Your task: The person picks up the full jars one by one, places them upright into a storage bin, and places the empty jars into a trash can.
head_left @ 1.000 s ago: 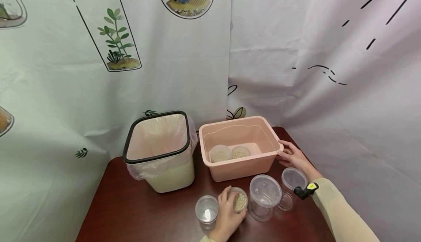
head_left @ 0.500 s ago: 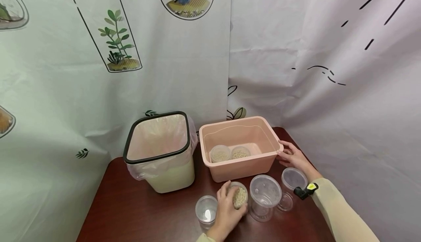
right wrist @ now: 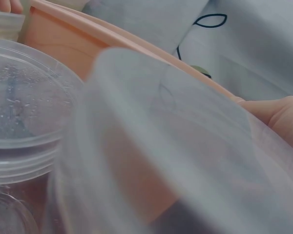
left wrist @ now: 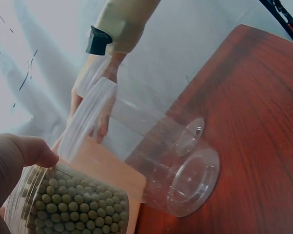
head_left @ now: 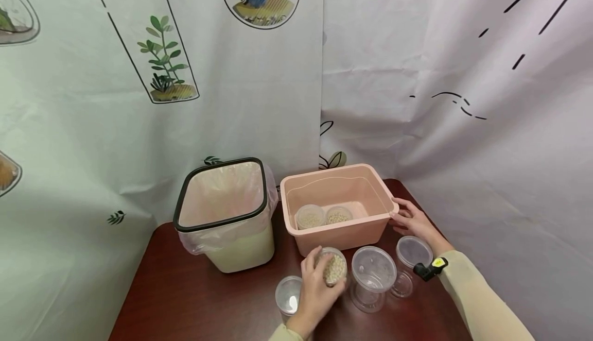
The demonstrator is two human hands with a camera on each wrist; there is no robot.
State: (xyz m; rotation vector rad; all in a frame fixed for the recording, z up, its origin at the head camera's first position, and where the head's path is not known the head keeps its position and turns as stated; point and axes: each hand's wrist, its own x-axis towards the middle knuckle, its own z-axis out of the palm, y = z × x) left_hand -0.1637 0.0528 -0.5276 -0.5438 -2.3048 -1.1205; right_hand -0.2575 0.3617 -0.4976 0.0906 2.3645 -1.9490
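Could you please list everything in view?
Tub: one, pink, on table
Bin: one, pale green, black-rimmed, left of tub
Liner: one, translucent pinkish, in bin
Filled jars: two, clear, pale contents, in tub
Held jar: one, clear, greenish balls, in left hand
Other jars: three, clear, on table
Table: one, reddish, under tub
Printed cloth: count unclear, whitish, behind table
Wrist device: one, black and yellow, right wrist
Unclear object: one, dark, beyond table
Sleeves: two, cream, forearms
Left hand: one, bare, gripping held jar
Right hand: one, bare, touching tub
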